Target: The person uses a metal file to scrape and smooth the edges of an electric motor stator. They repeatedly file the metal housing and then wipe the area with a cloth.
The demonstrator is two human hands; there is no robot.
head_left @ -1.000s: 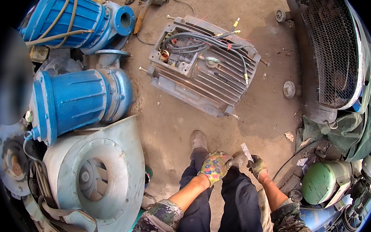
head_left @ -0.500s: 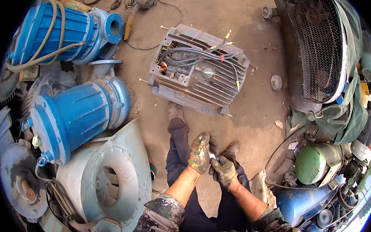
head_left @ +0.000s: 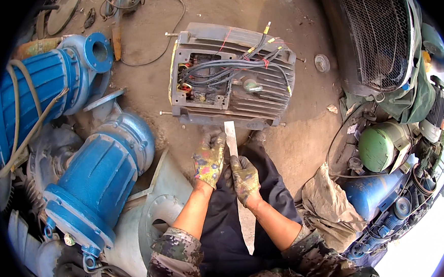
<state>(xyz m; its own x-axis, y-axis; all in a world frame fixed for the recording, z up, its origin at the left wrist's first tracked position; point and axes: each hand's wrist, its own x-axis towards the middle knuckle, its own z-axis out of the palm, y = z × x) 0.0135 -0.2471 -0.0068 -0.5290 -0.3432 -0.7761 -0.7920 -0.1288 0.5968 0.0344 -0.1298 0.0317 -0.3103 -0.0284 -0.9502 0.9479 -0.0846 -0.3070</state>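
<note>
My right hand (head_left: 245, 180), in a stained yellow and grey work glove, is closed around the lower end of a flat, pale strip (head_left: 231, 135). The strip points forward; whether it is tape, cloth or something stiffer does not show. My left hand (head_left: 210, 158), gloved alike, is beside the strip's left edge, fingers curled together; what they hold, if anything, is hidden. Just beyond lies a grey finned electric motor (head_left: 260, 105) with its terminal box (head_left: 203, 81) uncovered. Grey cable leads (head_left: 227, 66) with yellow-sleeved ends come out of the box and lie over the fins.
Blue pumps (head_left: 99, 166) and a pale round-mouthed housing (head_left: 131, 233) crowd the left side. On the right stand a mesh-fronted machine (head_left: 373, 33), a green tank (head_left: 380, 146), a blue cylinder (head_left: 365, 193) and a crumpled tan cloth (head_left: 328, 208). A loose cable (head_left: 175, 32) crosses the floor.
Both hands have moved forward, closer to the motor, and apart from each other. More of the pale strip now shows. The view has shifted, and the motor appears turned slightly.
</note>
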